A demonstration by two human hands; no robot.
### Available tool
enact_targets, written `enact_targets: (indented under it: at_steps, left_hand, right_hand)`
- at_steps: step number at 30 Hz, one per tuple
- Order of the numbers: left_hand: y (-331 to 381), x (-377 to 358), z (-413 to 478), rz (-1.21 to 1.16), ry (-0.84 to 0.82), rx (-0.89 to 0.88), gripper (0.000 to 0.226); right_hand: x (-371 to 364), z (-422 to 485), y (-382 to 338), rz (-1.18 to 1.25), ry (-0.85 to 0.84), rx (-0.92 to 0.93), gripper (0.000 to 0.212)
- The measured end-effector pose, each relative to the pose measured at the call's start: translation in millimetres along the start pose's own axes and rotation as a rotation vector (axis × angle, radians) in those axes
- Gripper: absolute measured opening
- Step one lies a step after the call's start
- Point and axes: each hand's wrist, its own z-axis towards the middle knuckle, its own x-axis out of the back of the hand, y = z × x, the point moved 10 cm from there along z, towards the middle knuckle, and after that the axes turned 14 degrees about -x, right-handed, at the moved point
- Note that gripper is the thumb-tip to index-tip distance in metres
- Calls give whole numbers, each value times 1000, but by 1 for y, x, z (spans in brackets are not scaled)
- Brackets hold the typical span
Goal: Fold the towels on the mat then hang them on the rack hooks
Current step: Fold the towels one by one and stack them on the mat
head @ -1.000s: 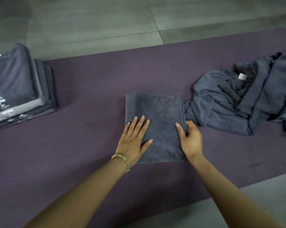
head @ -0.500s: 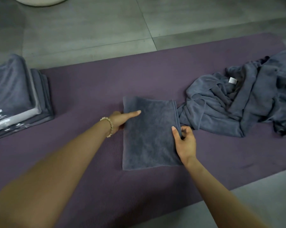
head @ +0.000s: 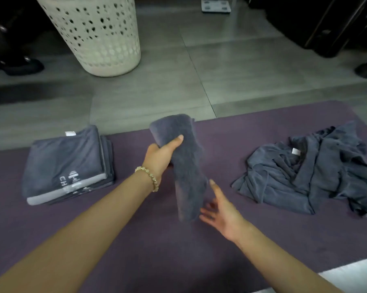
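My left hand (head: 160, 154) grips a folded grey towel (head: 186, 172) near its top and holds it lifted above the purple mat (head: 178, 250); the towel hangs down lengthwise. Just below and right of the towel's lower end is my right hand (head: 221, 214), its fingers spread and holding nothing. A stack of folded grey towels (head: 66, 166) lies on the mat at the left. On the right of the mat sits a heap of unfolded grey towels (head: 309, 170). No rack or hooks are in view.
A white perforated laundry basket (head: 98, 32) stands on the grey tiled floor beyond the mat. Dark furniture (head: 326, 22) is at the back right, and dark shoes (head: 20, 65) at the far left. A scale (head: 216, 6) lies at the top.
My left hand took hold of the folded towel and lifted it off the mat. My right hand let go of its edge and opened. The view tilted up, showing the basket.
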Motion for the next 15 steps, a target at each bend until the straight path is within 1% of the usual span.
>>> enact_targets:
  at_steps: [2, 3, 5, 7, 9, 10, 11, 13, 14, 15]
  left_hand:
    - [31, 28, -11, -76, 87, -49, 34]
    - [44, 44, -16, -117, 127, -68, 35]
    - [68, 76, -25, -200, 179, -95, 38]
    - [89, 106, -37, -271, 177, -98, 33]
    - [102, 137, -50, -382, 148, -97, 20]
    - [102, 155, -57, -462, 132, -80, 21]
    - [97, 174, -65, -549, 120, -45, 28]
    - [77, 215, -81, -663, 124, 63, 49]
    - [66, 233, -88, -677, 123, 124, 58]
    - [53, 248, -96, -664, 127, 184, 61]
  right_hand:
    - [-62, -25, 21, 9, -264, -154, 67]
    - [-88, -38, 27, -12, -367, -181, 68]
    - [-132, -64, 23, -4, -524, -148, 62]
    - [-164, -85, 8, 48, -607, -62, 53]
    - [-184, -101, -6, 17, -583, 30, 42]
    - [-191, -106, -12, -17, -558, 76, 39]
    - [-196, -109, -17, -61, -530, 115, 36]
    - [-205, -117, -27, -184, -474, 193, 34]
    - [-209, -123, -32, -265, -440, 233, 34]
    - [-214, -127, -36, -355, -411, 271, 34]
